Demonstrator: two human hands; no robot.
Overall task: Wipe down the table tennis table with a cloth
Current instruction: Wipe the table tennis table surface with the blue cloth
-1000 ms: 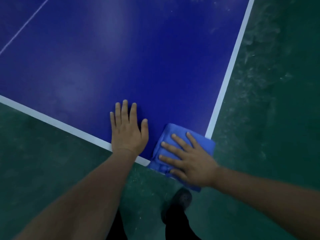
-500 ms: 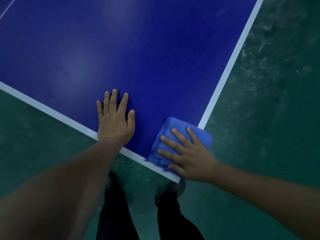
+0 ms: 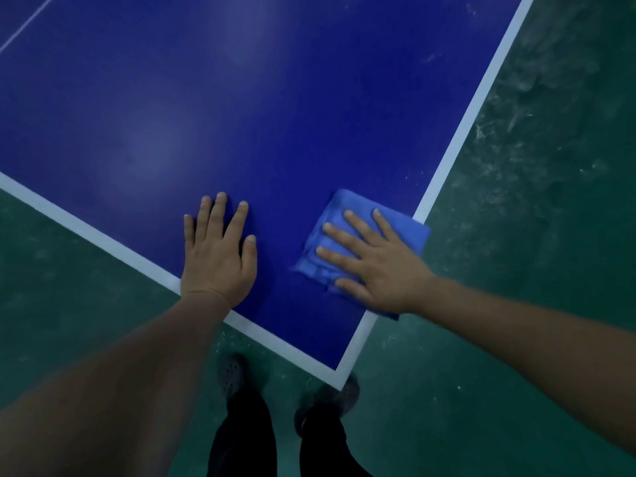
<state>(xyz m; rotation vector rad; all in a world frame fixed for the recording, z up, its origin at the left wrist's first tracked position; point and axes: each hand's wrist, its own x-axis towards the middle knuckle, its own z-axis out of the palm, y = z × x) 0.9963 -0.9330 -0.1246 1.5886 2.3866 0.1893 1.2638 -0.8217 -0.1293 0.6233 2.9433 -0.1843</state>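
Pressing flat, the right hand (image 3: 375, 266) pins the cloth (image 3: 347, 247) seemingly overhanging the table (image 3: 275, 98) edge; left hand (image 3: 218, 259) flat, empty.

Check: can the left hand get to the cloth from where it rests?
Probably yes. The left hand lies flat on the table with only bare blue surface between it and the cloth. The right hand covers much of the cloth, leaving its near-left edge exposed.

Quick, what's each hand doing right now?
Left hand: open, flat on the blue table, holding nothing.
Right hand: open, fingers spread, pressing the blue cloth onto the table's right edge.
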